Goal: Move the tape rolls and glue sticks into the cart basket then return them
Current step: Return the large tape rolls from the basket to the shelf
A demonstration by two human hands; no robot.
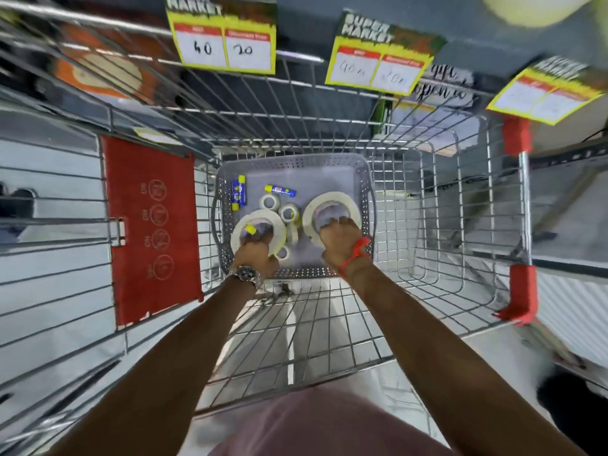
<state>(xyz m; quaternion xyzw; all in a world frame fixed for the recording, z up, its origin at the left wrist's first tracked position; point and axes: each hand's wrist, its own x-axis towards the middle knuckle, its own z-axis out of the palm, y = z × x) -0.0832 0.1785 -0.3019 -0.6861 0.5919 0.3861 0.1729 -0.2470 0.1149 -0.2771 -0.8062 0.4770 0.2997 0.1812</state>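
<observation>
A grey perforated basket (367, 179) sits inside the wire shopping cart (460, 225). My left hand (255, 255) grips a large white tape roll (241, 225), fingers through its core. My right hand (340, 240) grips another large white tape roll (332, 200) the same way. Between them lie several small tape rolls (288, 212), one small roll (269, 201) further back. Two blue and yellow glue sticks lie in the basket: one glue stick (238, 194) at the left wall, another glue stick (280, 190) near the middle.
A red child-seat flap (153, 232) hangs on the cart's left side. Yellow price tags (223, 47) hang from a shelf edge beyond the cart, another price tag (381, 67) to the right. Red corner guards (523, 291) mark the cart's right side. A large tape roll (539, 8) sits at top right.
</observation>
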